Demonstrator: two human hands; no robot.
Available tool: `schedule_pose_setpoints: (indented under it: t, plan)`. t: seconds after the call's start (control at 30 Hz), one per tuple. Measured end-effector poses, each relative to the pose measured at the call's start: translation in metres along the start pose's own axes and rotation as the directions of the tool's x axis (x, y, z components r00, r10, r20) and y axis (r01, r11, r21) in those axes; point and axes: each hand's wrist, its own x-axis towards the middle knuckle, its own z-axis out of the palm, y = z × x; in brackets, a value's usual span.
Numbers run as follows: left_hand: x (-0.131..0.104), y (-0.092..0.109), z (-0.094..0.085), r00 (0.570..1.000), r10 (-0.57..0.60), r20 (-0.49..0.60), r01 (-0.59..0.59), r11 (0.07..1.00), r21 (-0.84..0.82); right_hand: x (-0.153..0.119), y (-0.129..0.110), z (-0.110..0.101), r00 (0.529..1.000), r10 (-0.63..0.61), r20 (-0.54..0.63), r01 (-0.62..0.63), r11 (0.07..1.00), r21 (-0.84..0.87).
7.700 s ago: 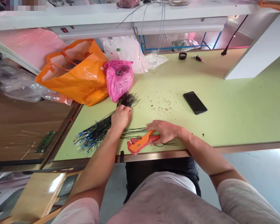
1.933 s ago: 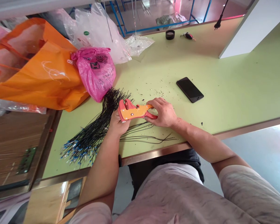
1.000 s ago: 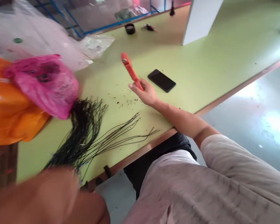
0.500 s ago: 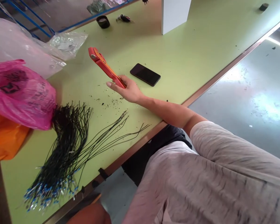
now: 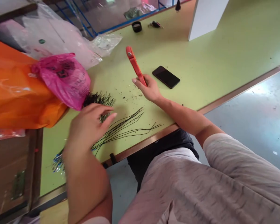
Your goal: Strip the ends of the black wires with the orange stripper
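Note:
My right hand (image 5: pixel 150 88) is wrapped round a red plier-like hand tool (image 5: pixel 135 65), held up above the table and pointing away from me. My left hand (image 5: pixel 90 124), slightly blurred, hovers over a thick bundle of thin black wires (image 5: pixel 100 99) with thumb and fingers apart and nothing seen between them. It hides most of the bundle's middle. Blue and clear ends (image 5: pixel 58 161) of the wires show at the lower left. Several separate black wires (image 5: pixel 121 123) fan out to the right of the left hand, between it and the table edge.
A black phone (image 5: pixel 166 77) lies right of the tool on the green table (image 5: pixel 224 68). Dark scraps (image 5: pixel 130 93) are scattered nearby. Pink (image 5: pixel 67 77) and orange (image 5: pixel 21 90) bags stand at the left. A black ring (image 5: pixel 137 27), keys (image 5: pixel 156 24) and a white panel (image 5: pixel 206 18) are farther back.
My left hand has come into view from below and moved over the wire bundle. The right hand still holds the red tool, now tilted more upright. The view has shifted left.

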Motion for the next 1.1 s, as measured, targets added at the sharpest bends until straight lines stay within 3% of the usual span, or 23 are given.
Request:
schedule_pose_setpoints:
  t: [0.13,0.27,0.47,0.57,0.67,0.77,0.9,1.1]
  plan:
    - [0.020,-0.018,0.046,0.981,-0.017,0.192,0.056,0.978,-0.201,0.001,0.003,0.000,0.999,-0.031,-0.018,0.031,1.000,-0.005]
    - [0.033,-0.027,0.075,0.973,0.071,0.221,0.005,0.946,-0.323,0.002,0.008,0.000,0.999,-0.025,-0.023,0.025,1.000,0.007]
    - [0.027,-0.031,0.083,0.992,-0.041,0.119,0.092,0.881,-0.464,0.002,0.011,0.000,1.000,-0.008,0.008,0.008,1.000,-0.014]
    - [0.024,-0.032,0.089,0.990,-0.136,0.036,0.126,0.750,-0.649,-0.002,0.008,-0.001,0.997,0.033,0.072,-0.031,0.999,-0.023]
    - [0.025,-0.030,0.093,0.976,-0.213,-0.050,0.085,0.581,-0.809,-0.007,0.005,-0.001,0.986,0.047,0.158,-0.023,0.988,-0.152]
    - [0.028,-0.028,0.097,0.941,-0.320,-0.108,0.053,0.455,-0.889,-0.014,0.004,0.000,0.968,-0.056,0.243,0.133,0.940,-0.313]
    - [0.034,-0.027,0.103,0.871,-0.469,-0.142,0.002,0.294,-0.956,-0.025,0.005,0.004,0.886,-0.249,0.391,0.383,0.868,-0.316]
    - [0.037,-0.023,0.102,0.819,-0.515,-0.253,-0.151,0.231,-0.961,-0.035,0.011,0.008,0.744,-0.402,0.534,0.620,0.714,-0.325]
